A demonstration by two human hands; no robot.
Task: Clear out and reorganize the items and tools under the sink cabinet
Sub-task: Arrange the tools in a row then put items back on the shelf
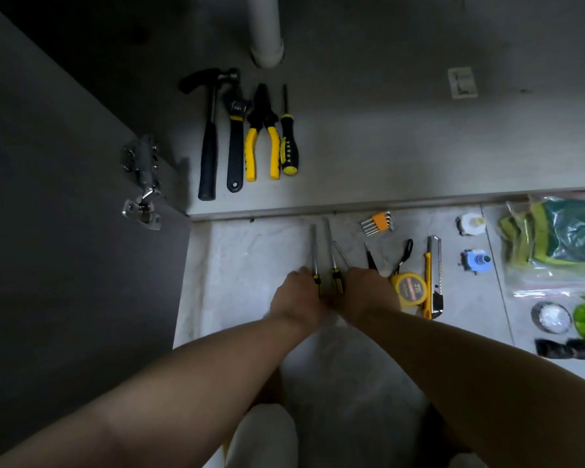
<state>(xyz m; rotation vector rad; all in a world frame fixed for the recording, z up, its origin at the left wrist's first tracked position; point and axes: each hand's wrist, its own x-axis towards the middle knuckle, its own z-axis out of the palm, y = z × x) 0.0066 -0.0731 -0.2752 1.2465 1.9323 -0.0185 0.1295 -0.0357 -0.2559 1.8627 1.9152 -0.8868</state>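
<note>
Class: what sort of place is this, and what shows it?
Probably an under-sink cabinet opening onto a tiled floor: a white plastic drain pipe comes down inside, a silver metal hinge holds the grey door.

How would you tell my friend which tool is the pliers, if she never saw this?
Look inside the cabinet, on its grey floor, just in front of the white pipe, where four tools lie side by side. The pliers are third from the left, between the black wrench and the screwdriver. Only they have two yellow handles that spread apart.

Cabinet floor right of the tool row lies bare (drainpipe behind, door leftward).
</note>
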